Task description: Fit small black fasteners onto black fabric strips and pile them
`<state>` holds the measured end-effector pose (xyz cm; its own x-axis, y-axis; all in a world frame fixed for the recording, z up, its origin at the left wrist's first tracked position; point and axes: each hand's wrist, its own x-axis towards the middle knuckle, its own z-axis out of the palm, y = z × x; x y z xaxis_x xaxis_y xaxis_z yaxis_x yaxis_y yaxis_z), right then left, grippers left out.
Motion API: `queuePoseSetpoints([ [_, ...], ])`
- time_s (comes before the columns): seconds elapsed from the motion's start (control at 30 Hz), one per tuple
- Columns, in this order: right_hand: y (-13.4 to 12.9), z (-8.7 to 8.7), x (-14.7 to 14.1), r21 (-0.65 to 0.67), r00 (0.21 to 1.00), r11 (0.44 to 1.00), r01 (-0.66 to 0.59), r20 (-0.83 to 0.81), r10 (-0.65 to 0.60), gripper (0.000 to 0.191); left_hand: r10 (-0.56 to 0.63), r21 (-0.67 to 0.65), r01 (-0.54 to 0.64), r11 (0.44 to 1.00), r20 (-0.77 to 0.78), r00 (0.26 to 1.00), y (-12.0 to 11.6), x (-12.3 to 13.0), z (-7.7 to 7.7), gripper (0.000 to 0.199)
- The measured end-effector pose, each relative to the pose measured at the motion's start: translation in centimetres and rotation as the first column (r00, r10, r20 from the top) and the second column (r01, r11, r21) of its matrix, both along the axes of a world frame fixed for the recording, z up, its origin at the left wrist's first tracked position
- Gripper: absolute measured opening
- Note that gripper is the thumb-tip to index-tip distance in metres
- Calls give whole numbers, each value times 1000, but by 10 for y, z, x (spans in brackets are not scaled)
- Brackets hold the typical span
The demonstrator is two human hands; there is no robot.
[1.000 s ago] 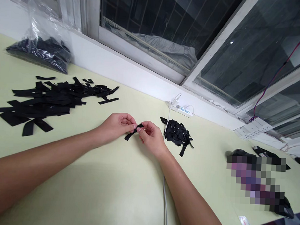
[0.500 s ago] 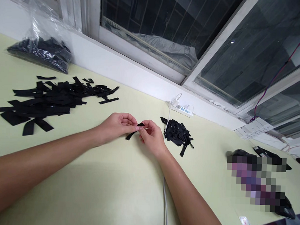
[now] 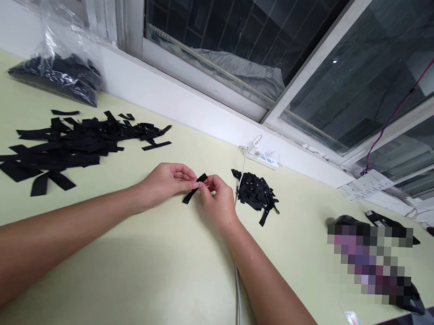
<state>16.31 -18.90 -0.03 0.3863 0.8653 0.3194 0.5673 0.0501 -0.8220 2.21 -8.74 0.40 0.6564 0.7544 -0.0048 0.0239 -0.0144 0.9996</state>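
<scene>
One short black fabric strip [image 3: 195, 188] sits pinched between the left hand [image 3: 167, 181] and right hand [image 3: 218, 201], both grips clamped on it just above the pale tabletop [image 3: 162, 270], apparently mid-fold; steady fingertip alignment comes next.

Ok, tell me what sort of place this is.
Probably a small garment or trimmings workshop. Both hands, left hand and right hand, pinch one black fabric strip over a pale green worktable; loose cut strips lie left, a smaller finished heap right.
</scene>
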Motion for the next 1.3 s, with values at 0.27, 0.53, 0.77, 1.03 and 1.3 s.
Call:
queuePoseSetpoints([
  [0.27, 0, 2, 3, -17, 998, 1000, -6, 58, 7, 19, -6, -27, 5, 1000, -18, 1000, 1, 0, 0, 35],
  [0.53, 0, 2, 5, -71, 997, 996, -52, 61, 56, 21, -17, -35, 15, 999, -36, 999, 0, 0, 1, 33],
  [0.77, 1, 0, 5, -63, 986, 998, -22, 162, 32, 18, 9, -74, -13, 997, -51, 999, -4, 0, 3, 34],
  [1.03, 1, 0, 4, -77, 979, 997, 2, 202, 14, 16, 33, -68, -36, 997, -56, 998, -5, 1, 2, 37],
  [1.3, 5, -6, 6, -47, 998, 999, -16, -64, 13, 21, -9, 42, 9, 999, -8, 1000, -5, 2, -1, 35],
])
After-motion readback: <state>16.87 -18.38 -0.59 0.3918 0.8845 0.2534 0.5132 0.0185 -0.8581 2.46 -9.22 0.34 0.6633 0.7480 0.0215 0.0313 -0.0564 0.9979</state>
